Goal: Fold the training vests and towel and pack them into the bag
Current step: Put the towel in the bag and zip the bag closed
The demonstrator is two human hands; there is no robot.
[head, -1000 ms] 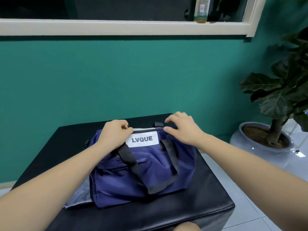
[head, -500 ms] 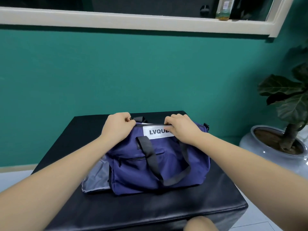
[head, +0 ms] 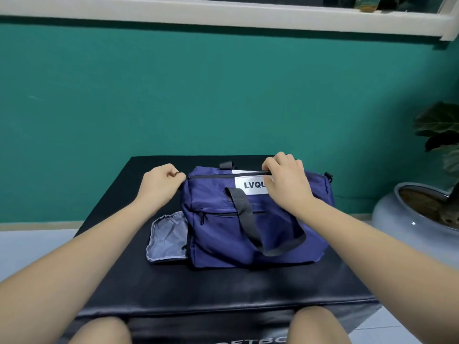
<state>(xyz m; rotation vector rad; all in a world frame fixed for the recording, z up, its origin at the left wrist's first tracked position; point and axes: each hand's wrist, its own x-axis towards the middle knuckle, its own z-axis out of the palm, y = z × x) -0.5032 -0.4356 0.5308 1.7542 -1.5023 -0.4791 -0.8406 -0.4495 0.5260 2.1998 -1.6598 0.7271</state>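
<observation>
Navy bag (head: 248, 232), upright, mid-bench (head: 223, 289); zip (head: 223, 175) runs along its top, and how far it is closed is unclear. Vests and towel not in view.
Left hand (head: 159, 184): fingers curled, pinching at the zip's left end.
Right hand (head: 285, 182): gripping the bag's top edge by the label.
Risks: zip snagging cloth if pulled askew; bag sliding should the right hand slacken; grey flap (head: 169, 237) overlooked, lying open.

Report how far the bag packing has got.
Done, apparently: no vests or towel lie out on the black mat, so they seem to be inside the navy duffel bag. In hand: the left hand grips the bag's left end while the right hand pinches the top zip. Left: closing that zip fully; the grey side flap lies open.
</observation>
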